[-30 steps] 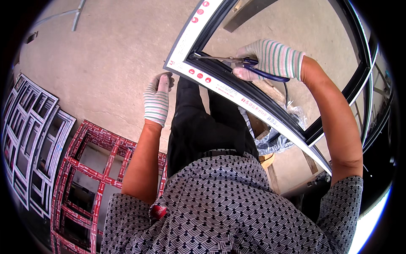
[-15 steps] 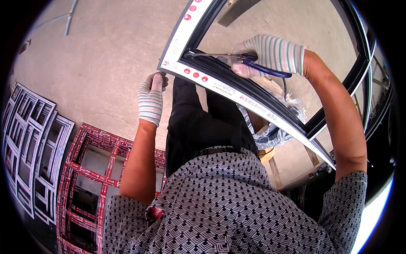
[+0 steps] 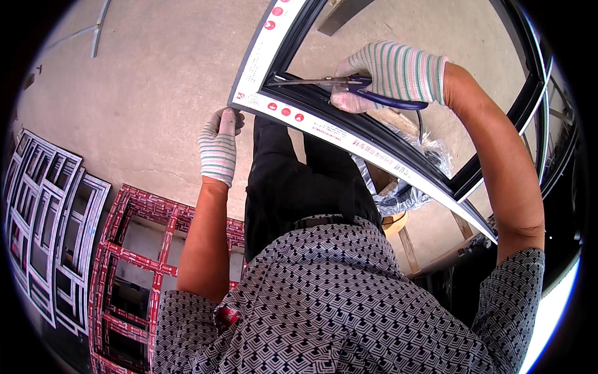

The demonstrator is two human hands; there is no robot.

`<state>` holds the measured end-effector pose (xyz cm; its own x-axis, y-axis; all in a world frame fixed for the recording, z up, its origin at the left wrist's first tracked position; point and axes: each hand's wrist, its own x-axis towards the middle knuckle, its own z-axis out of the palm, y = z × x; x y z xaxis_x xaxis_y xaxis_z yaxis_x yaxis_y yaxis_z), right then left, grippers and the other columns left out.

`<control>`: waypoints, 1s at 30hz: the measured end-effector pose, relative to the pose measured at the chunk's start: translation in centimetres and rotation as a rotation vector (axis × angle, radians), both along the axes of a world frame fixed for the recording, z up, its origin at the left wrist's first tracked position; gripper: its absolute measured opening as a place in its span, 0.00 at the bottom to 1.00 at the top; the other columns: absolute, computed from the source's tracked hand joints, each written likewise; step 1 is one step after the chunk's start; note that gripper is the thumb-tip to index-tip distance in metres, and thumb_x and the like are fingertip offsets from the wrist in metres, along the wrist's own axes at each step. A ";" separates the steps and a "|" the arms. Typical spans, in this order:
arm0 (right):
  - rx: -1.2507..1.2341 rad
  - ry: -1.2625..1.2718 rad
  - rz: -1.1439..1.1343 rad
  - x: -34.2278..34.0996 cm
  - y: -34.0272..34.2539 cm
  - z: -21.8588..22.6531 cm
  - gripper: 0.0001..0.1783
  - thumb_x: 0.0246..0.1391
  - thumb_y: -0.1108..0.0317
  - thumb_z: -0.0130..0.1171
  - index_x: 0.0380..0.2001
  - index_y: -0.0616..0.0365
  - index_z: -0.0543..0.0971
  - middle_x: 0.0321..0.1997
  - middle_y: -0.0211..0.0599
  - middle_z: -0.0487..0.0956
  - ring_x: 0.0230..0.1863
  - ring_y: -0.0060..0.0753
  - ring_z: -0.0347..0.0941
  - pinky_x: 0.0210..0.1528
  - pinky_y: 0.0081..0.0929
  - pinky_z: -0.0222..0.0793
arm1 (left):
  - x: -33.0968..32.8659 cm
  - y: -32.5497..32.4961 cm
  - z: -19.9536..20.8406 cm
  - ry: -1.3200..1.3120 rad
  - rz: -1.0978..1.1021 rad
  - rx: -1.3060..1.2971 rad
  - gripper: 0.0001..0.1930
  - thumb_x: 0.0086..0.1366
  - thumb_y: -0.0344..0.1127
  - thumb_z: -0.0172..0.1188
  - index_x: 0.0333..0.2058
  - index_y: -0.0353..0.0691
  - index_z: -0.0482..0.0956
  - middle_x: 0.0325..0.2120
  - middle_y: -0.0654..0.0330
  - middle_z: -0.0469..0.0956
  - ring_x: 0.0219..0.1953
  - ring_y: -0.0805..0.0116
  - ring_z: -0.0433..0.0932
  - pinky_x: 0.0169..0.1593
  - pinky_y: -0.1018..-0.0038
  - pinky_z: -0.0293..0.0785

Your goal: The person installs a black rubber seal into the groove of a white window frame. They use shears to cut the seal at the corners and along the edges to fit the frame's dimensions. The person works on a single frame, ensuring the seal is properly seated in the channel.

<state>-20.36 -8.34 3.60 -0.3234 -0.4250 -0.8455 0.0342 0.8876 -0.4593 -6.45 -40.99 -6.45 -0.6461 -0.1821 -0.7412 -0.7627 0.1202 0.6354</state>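
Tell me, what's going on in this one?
A person's gloved right hand grips a blue-handled tool, its metal tip near the inner corner of a white-faced frame. The gloved left hand is by the frame's outer corner; whether it touches is unclear. Red frames stand at the picture's lower left.
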 end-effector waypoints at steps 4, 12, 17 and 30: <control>-0.051 0.040 -0.020 0.4 0.3 -0.6 0.24 0.60 0.51 0.69 0.51 0.58 0.87 0.36 0.46 0.87 0.35 0.37 0.84 0.37 0.26 0.81 | 0.0 0.2 0.1 -0.010 0.001 -0.008 0.18 0.77 0.44 0.57 0.49 0.31 0.82 0.37 0.59 0.85 0.39 0.73 0.81 0.47 0.75 0.76; -0.168 0.078 -0.052 1.0 1.5 -2.0 0.32 0.55 0.38 0.69 0.46 0.58 0.89 0.34 0.43 0.87 0.36 0.39 0.85 0.40 0.26 0.82 | 0.1 -0.3 -0.3 -0.017 -0.062 -0.018 0.19 0.78 0.42 0.56 0.54 0.30 0.79 0.40 0.57 0.86 0.41 0.71 0.85 0.48 0.74 0.80; -0.201 0.001 -0.084 0.5 1.1 -1.1 0.39 0.53 0.28 0.65 0.44 0.57 0.89 0.34 0.43 0.87 0.34 0.40 0.85 0.40 0.29 0.83 | 0.0 0.2 0.1 -0.020 -0.027 -0.018 0.18 0.77 0.43 0.57 0.49 0.31 0.82 0.37 0.58 0.85 0.39 0.73 0.81 0.47 0.75 0.77; -0.046 0.181 0.134 0.9 0.8 -1.3 0.39 0.61 0.28 0.57 0.41 0.57 0.90 0.32 0.44 0.88 0.30 0.42 0.84 0.38 0.32 0.83 | -0.3 0.2 0.2 -0.029 -0.029 -0.016 0.17 0.78 0.42 0.56 0.49 0.31 0.82 0.36 0.59 0.85 0.38 0.74 0.80 0.46 0.75 0.76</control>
